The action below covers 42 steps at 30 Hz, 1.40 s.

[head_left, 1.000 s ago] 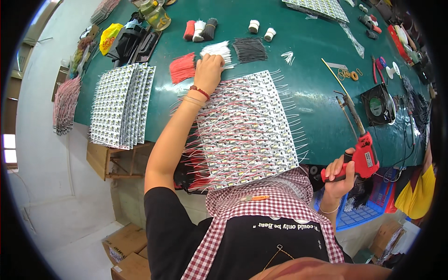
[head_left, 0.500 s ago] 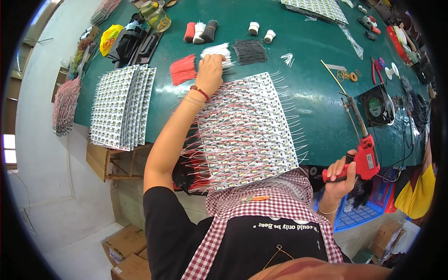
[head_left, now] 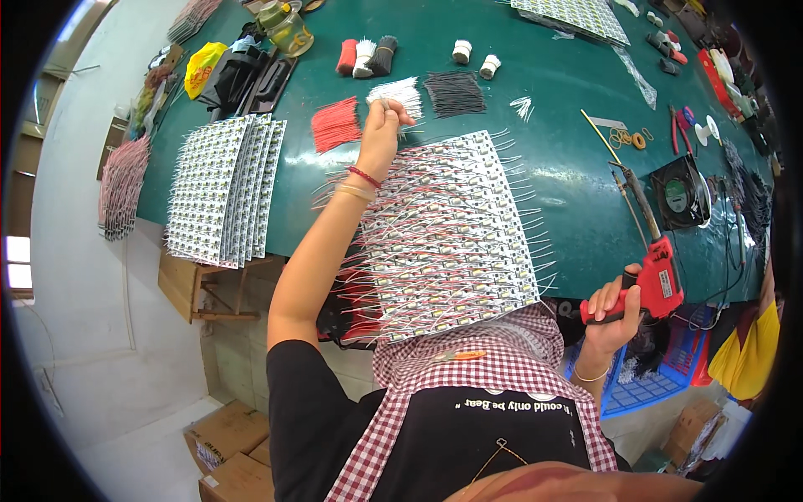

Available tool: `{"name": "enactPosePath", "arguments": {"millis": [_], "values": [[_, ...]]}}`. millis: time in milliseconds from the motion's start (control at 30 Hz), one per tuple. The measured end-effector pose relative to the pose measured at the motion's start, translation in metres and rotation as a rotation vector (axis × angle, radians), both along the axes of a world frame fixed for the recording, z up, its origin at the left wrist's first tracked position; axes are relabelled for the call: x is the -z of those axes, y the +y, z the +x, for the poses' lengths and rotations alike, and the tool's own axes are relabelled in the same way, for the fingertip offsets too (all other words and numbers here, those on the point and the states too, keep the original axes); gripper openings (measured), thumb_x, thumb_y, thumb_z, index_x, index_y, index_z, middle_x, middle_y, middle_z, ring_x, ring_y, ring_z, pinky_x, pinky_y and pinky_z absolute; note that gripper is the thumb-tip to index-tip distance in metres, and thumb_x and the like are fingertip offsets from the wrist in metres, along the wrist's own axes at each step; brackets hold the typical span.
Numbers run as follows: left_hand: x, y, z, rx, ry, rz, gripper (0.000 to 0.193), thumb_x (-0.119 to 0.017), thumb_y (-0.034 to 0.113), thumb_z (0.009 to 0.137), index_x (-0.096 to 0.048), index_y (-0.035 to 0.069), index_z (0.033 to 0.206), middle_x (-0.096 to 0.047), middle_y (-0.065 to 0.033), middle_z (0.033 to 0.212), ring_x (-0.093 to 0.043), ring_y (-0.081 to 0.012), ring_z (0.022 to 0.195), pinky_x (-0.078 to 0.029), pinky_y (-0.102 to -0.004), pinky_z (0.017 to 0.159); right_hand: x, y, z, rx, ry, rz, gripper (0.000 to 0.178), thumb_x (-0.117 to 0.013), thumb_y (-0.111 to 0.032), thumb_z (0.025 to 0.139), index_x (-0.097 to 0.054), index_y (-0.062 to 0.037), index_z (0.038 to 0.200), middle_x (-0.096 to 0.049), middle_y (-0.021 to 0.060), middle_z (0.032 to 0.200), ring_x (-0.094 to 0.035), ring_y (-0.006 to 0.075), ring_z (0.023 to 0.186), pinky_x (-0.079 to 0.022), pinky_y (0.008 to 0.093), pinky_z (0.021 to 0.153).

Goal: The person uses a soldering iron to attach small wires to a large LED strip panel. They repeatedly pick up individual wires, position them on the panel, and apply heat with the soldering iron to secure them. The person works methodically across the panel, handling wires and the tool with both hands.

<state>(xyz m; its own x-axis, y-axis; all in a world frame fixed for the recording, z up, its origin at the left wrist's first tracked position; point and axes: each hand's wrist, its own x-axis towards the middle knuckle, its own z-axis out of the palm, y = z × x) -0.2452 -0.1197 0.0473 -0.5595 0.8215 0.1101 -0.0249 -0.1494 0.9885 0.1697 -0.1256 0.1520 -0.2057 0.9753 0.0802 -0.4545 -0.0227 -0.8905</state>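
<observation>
My left hand point(head_left: 383, 132) is at the near edge of a pile of short white wires point(head_left: 396, 94), its fingers drawn together in a pinch. What the fingertips hold is too small to make out. Cut red wires point(head_left: 336, 125) lie to its left and black wires point(head_left: 454, 93) to its right. In my right hand point(head_left: 613, 314) is a red soldering gun point(head_left: 660, 280), gripped by the handle with its tip pointing up and away. Between my arms, a white circuit board panel point(head_left: 456, 234) bristling with red and white wires rests over the table's near edge and my lap.
Several stacked circuit board panels point(head_left: 219, 188) stand at the left. Wire bundles point(head_left: 365, 58) lie farther back. A small black fan point(head_left: 682, 192), pliers point(head_left: 679, 130) and a solder spool point(head_left: 707, 130) are at the right. A blue crate point(head_left: 648, 389) sits below the table.
My left hand has drawn slightly nearer from the white wire pile, and its wrist has turned. My right hand keeps the soldering gun in nearly the same place. The whole view has shifted slightly.
</observation>
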Motion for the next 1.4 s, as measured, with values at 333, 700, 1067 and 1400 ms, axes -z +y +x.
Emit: {"name": "enactPosePath", "arguments": {"millis": [333, 700, 1067, 1400], "values": [[-0.014, 0.002, 0.0, 0.003, 0.637, -0.164, 0.013, -0.048, 0.011, 0.094, -0.053, -0.001, 0.097, -0.051, -0.0112, 0.087, -0.053, -0.0226, 0.08, -0.047, -0.0325, 0.075, -0.001, 0.0, 0.0, 0.031, -0.002, -0.026, 0.033, -0.046, -0.024, 0.097, -0.044, 0.001, 0.118, -0.046, 0.0024, 0.059, -0.039, 0.009, 0.04, -0.038, 0.0235, 0.039], [-0.015, 0.006, -0.021, 0.1, 1.138, -0.378, 0.014, -0.062, 0.008, 0.081, -0.057, 0.0, 0.091, -0.051, -0.0175, 0.095, -0.054, -0.0358, 0.093, -0.047, -0.0432, 0.078, -0.017, -0.007, -0.003, 0.024, -0.012, -0.019, 0.035, -0.046, -0.026, 0.097, -0.043, 0.0011, 0.119, -0.046, 0.0025, 0.059, -0.039, 0.0092, 0.04, -0.038, 0.0235, 0.04], [-0.009, 0.006, -0.023, -0.105, 1.1, -0.116, 0.004, -0.055, 0.005, 0.086, -0.055, 0.002, 0.088, -0.055, -0.0146, 0.088, -0.053, -0.033, 0.087, -0.044, -0.0407, 0.078, -0.014, -0.004, 0.001, 0.019, 0.003, -0.038, 0.033, -0.047, -0.025, 0.097, -0.044, 0.0007, 0.118, -0.047, 0.0024, 0.059, -0.04, 0.0092, 0.04, -0.038, 0.0237, 0.04], [-0.009, 0.012, 0.007, 0.018, 0.09, -0.045, 0.018, -0.04, 0.016, 0.1, -0.051, 0.004, 0.092, -0.051, -0.0004, 0.085, -0.045, -0.0095, 0.077, -0.04, -0.0243, 0.075, -0.014, -0.005, -0.005, 0.011, 0.014, -0.054, 0.033, -0.048, -0.025, 0.097, -0.044, 0.0005, 0.118, -0.047, 0.0026, 0.058, -0.04, 0.0093, 0.04, -0.038, 0.0236, 0.04]]}}
